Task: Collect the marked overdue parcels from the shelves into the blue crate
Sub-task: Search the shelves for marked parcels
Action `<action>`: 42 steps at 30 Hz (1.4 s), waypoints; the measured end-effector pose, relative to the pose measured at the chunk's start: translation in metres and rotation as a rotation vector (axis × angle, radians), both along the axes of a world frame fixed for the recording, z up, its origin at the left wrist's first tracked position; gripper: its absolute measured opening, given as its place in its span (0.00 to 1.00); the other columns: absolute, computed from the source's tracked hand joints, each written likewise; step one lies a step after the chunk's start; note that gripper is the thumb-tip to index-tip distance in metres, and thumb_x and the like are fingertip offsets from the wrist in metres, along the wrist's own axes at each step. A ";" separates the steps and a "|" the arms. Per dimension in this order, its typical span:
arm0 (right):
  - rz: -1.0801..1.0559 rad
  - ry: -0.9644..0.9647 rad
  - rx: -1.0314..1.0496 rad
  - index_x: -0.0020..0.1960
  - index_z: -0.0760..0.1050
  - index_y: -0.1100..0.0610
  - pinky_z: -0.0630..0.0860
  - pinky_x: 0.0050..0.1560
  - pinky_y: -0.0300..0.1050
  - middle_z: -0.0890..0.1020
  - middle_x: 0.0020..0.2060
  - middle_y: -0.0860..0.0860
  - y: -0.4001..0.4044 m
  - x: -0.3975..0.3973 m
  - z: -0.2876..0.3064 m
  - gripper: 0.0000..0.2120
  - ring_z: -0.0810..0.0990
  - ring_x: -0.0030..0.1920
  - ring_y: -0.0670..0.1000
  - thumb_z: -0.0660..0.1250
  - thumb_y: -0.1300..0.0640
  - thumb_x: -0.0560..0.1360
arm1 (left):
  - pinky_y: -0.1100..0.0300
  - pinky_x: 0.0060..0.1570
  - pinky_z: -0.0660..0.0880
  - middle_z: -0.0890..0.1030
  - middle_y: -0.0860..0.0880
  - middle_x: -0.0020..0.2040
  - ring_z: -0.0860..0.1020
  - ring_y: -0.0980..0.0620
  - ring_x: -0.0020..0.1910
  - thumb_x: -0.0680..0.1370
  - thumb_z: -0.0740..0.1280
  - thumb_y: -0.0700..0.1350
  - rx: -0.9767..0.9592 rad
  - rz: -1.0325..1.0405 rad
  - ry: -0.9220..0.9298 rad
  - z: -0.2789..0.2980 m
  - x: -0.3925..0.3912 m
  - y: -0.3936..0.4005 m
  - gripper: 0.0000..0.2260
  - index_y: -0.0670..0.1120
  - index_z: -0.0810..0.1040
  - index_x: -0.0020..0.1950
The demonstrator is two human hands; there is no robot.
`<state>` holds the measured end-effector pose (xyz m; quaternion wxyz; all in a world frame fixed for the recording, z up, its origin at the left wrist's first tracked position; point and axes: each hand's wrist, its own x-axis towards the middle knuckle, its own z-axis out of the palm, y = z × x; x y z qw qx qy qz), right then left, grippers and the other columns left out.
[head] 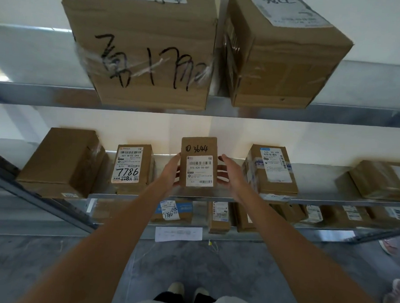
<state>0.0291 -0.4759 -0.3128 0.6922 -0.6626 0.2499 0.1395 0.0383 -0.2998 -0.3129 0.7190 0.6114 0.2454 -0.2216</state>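
Head view, left hand (170, 170) and right hand (228, 173) grip small parcel marked 3644 (199, 161) by its sides, fingers curled round it, over middle shelf (319, 200), 7786 box (132, 165) just left.

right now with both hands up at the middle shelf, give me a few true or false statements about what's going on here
1. The left hand and right hand are on opposite sides of the small box marked 3644. True.
2. The box labelled 7786 sits to the right of the small box marked 3644. False: it is to its left on the same shelf.
3. Two large cardboard boxes stand on the shelf above. True.
4. The blue crate is on the floor beside the person's feet. False: no blue crate is in view.
5. The small box marked 3644 lies flat on its printed label. False: the label faces the camera.
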 end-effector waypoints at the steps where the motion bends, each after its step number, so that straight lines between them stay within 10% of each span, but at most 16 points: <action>1: 0.007 -0.007 -0.009 0.57 0.76 0.55 0.76 0.46 0.44 0.83 0.48 0.55 0.000 0.001 -0.001 0.14 0.81 0.49 0.52 0.57 0.48 0.83 | 0.51 0.54 0.77 0.80 0.44 0.56 0.79 0.47 0.53 0.81 0.58 0.57 -0.001 -0.004 -0.016 0.000 -0.002 -0.002 0.15 0.49 0.75 0.59; 6: 0.005 -0.008 -0.021 0.51 0.77 0.56 0.78 0.53 0.46 0.83 0.47 0.55 -0.004 0.002 -0.005 0.14 0.82 0.50 0.53 0.57 0.50 0.82 | 0.58 0.39 0.74 0.79 0.42 0.56 0.79 0.48 0.48 0.83 0.55 0.51 -0.009 0.032 -0.047 0.000 -0.003 -0.003 0.14 0.48 0.72 0.64; 16: -0.123 0.101 0.127 0.48 0.78 0.61 0.79 0.49 0.46 0.83 0.40 0.57 -0.014 0.013 -0.004 0.10 0.80 0.41 0.53 0.66 0.53 0.78 | 0.53 0.56 0.71 0.80 0.46 0.49 0.76 0.48 0.50 0.81 0.59 0.50 -0.019 -0.004 0.006 -0.006 -0.005 0.003 0.09 0.51 0.77 0.52; 21: -0.136 0.097 0.146 0.46 0.78 0.61 0.78 0.46 0.45 0.83 0.38 0.56 -0.010 0.014 -0.001 0.10 0.81 0.39 0.52 0.67 0.53 0.78 | 0.59 0.43 0.69 0.80 0.45 0.51 0.76 0.50 0.46 0.80 0.59 0.51 -0.014 0.007 -0.025 -0.006 -0.005 0.006 0.11 0.50 0.78 0.55; 31: 0.075 0.164 -0.025 0.50 0.77 0.55 0.74 0.63 0.51 0.82 0.48 0.53 0.010 0.003 -0.020 0.12 0.79 0.54 0.54 0.59 0.49 0.82 | 0.51 0.55 0.76 0.81 0.47 0.53 0.78 0.44 0.57 0.82 0.56 0.49 -0.003 0.078 0.008 -0.023 -0.003 0.001 0.14 0.44 0.78 0.56; 37: 0.154 0.212 -0.031 0.60 0.75 0.57 0.72 0.40 0.41 0.80 0.46 0.51 0.012 0.002 -0.027 0.16 0.77 0.45 0.49 0.55 0.48 0.83 | 0.54 0.49 0.77 0.81 0.44 0.53 0.79 0.45 0.54 0.82 0.58 0.48 0.017 0.082 0.069 -0.033 -0.005 -0.003 0.11 0.45 0.77 0.53; 42: 0.179 0.195 -0.039 0.62 0.74 0.55 0.73 0.50 0.45 0.80 0.49 0.51 0.007 0.005 -0.034 0.16 0.78 0.50 0.50 0.54 0.48 0.83 | 0.57 0.43 0.76 0.80 0.44 0.47 0.78 0.50 0.45 0.83 0.56 0.48 0.067 0.069 0.006 -0.024 -0.005 -0.006 0.13 0.42 0.76 0.58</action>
